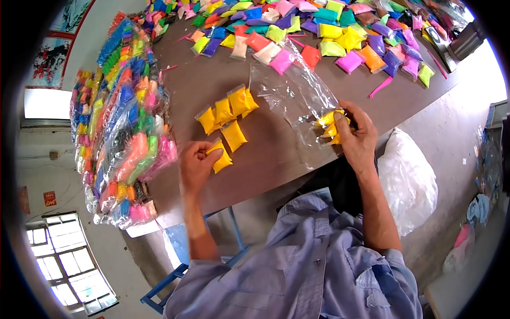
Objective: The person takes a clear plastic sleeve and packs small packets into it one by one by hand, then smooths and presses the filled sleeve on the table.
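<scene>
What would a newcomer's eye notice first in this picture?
Probably the many small colourful packets spread over the table's far side. Next, the big mass of bagged colourful pieces at its left. Then the yellow packets nearer the person, one in the left hand.

A barred window [69,260] glows in a pale wall [32,175].

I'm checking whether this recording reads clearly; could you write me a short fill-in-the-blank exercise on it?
1. The right hand holds several yellow packets, while the left hand pinches only ____.
2. The table has a ____ surface.
3. The bulging bag beside the table is ____ in colour.
4. That bag lies on the person's ____ side.

Missing words: one; brown; white; right
</scene>
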`<state>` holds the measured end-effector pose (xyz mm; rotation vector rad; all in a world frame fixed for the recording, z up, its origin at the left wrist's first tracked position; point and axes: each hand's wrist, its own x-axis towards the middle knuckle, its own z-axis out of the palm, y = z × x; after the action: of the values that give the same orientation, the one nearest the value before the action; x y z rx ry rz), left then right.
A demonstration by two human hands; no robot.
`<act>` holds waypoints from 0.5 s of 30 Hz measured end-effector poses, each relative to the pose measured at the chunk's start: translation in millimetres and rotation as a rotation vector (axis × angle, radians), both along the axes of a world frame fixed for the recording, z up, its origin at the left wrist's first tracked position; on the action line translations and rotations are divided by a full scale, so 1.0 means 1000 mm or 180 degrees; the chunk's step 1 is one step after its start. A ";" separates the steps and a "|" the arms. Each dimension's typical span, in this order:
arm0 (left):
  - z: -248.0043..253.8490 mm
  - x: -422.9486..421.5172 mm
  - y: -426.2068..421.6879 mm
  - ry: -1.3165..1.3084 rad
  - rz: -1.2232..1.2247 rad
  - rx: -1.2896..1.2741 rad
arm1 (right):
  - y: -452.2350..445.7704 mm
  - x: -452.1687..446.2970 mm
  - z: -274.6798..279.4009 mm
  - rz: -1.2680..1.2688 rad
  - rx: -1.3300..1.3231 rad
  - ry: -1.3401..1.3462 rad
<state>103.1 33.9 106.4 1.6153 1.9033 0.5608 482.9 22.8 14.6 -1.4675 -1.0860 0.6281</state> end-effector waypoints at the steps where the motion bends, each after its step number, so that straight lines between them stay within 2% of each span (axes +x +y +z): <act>1: 0.003 0.005 0.000 0.0026 -0.0197 0.0331 | 0.000 0.000 0.002 -0.0003 -0.0004 -0.0087; 2: 0.004 0.009 -0.001 0.0052 -0.0384 0.0661 | -0.001 0.000 0.003 -0.0008 -0.0016 -0.0098; 3: 0.003 0.015 0.000 0.0039 -0.0381 0.0655 | -0.002 0.000 0.005 0.0015 -0.0004 -0.0052; 5: -0.001 0.034 0.009 -0.0885 -0.0304 0.0569 | -0.001 0.000 0.006 0.0028 0.0023 -0.0020; 6: 0.002 0.050 0.012 -0.0896 -0.0316 0.0571 | -0.001 0.000 0.004 0.0032 0.0003 -0.0031; 9: 0.001 0.100 0.025 -0.1787 -0.0244 0.0427 | -0.002 0.000 0.005 0.0019 -0.0021 -0.0040; 14: -0.016 0.157 0.050 -0.1710 -0.0403 0.0618 | -0.001 0.001 0.005 0.0020 -0.0040 -0.0052; 15: -0.022 0.162 0.054 -0.1145 -0.0698 0.1054 | -0.002 0.001 0.005 0.0027 -0.0053 -0.0102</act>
<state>264.8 87.5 84.7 1.7545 1.4041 1.0350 484.0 20.9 19.6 -1.4924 -1.1148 0.6229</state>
